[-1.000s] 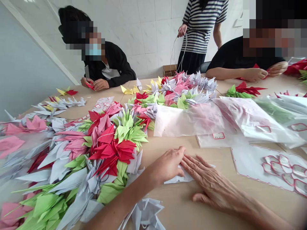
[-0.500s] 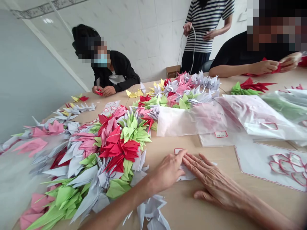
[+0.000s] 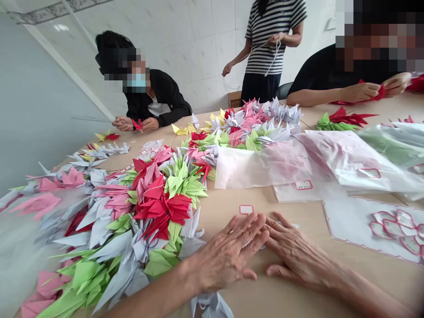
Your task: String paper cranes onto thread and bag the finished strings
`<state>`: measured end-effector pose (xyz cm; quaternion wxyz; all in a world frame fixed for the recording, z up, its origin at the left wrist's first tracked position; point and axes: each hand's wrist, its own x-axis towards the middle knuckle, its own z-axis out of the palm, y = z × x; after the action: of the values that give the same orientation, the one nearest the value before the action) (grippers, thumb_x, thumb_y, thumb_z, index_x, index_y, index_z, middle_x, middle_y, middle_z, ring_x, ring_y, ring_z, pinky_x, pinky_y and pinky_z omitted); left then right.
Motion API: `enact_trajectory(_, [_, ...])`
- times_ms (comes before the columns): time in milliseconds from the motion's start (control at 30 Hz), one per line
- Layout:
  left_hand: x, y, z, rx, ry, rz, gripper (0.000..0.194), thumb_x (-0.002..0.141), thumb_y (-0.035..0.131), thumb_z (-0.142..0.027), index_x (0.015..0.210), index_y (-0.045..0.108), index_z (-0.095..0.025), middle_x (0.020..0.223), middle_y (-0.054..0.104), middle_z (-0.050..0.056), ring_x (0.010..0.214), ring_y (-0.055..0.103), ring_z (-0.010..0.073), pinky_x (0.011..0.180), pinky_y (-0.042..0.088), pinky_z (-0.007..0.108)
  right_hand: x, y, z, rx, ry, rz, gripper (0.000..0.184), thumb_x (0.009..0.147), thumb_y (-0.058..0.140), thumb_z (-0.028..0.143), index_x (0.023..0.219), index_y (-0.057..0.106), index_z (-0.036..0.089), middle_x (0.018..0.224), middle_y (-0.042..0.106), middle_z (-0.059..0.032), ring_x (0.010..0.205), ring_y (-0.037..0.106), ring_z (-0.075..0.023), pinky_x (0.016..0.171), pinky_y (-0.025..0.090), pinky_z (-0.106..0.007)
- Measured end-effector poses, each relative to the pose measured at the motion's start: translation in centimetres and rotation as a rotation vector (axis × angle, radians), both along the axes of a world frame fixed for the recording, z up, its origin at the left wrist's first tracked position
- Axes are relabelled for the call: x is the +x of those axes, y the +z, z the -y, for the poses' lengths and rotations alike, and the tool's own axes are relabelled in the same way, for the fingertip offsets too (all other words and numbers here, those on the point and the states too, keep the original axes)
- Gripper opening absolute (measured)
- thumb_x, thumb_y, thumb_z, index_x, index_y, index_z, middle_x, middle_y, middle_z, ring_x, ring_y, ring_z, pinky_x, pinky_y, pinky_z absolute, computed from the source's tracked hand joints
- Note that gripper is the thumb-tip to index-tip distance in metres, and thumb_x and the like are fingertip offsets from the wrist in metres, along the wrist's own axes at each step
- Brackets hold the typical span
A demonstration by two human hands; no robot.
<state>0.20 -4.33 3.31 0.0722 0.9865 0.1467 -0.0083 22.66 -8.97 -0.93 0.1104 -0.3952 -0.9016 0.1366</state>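
My left hand [image 3: 230,251] lies over the table with its fingers stretched out, the fingertips meeting those of my right hand. Palm down, my right hand [image 3: 294,254] is spread flat, thumb apart. Under the fingers is a pale, flat piece [image 3: 295,225], almost wholly covered, so its kind cannot be told. Just beyond my left fingertips lies a small white label [image 3: 246,209] with a red border. To the left of my left hand are folded paper cranes in a heap, among them red ones [image 3: 164,207] and green ones [image 3: 162,260].
Filmy plastic bags [image 3: 245,170] lie beyond my hands. On the right, several red-edged labels [image 3: 394,227] rest on a white sheet [image 3: 344,221]. Two people sit at the table [image 3: 218,203] handling red paper; a standing person in a striped shirt [image 3: 268,57] holds a white cord.
My left hand has gone from bent, pressing fingers to an outstretched palm-down pose, baring the small label. My right hand stays put. The standing person has spread their arms with the cord.
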Motion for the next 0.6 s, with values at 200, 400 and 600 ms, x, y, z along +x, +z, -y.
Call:
enact_trajectory(200, [-1.7, -1.0, -0.4, -0.223, -0.008, -0.034, 0.087, 0.082, 0.036, -0.064, 0.145, -0.008, -0.021, 0.152, 0.002, 0.005, 0.141, 0.004, 0.0238, 0.115, 0.012, 0.04, 0.0, -0.2, 0.1, 0.001, -0.008, -0.02, 0.085, 0.084, 0.04, 0.063, 0.147, 0.007, 0.018, 0.151, 0.018, -0.011, 0.14, 0.013, -0.0265, 0.111, 0.012, -0.053])
enact_trajectory(400, [-1.7, -1.5, -0.7, -0.328, -0.015, -0.032, 0.093, 0.077, 0.044, -0.065, 0.142, -0.012, -0.029, 0.151, 0.002, 0.002, 0.141, 0.004, 0.0258, 0.115, 0.006, 0.044, -0.1, 0.0, 0.2, -0.004, -0.011, -0.016, 0.087, 0.084, 0.039, 0.064, 0.147, 0.003, 0.017, 0.152, 0.015, -0.0101, 0.14, 0.011, -0.026, 0.112, 0.008, -0.053])
enact_trajectory(600, [-1.5, -1.2, -0.7, -0.33, 0.02, -0.059, 0.093, 0.076, 0.048, -0.065, 0.14, -0.012, -0.034, 0.15, 0.005, -0.001, 0.14, 0.008, 0.0256, 0.116, 0.006, 0.042, 0.1, -0.2, 0.3, -0.017, -0.034, -0.029, 0.092, 0.083, 0.037, 0.065, 0.147, -0.001, 0.011, 0.152, 0.008, -0.0121, 0.14, 0.008, -0.0249, 0.114, 0.006, -0.048])
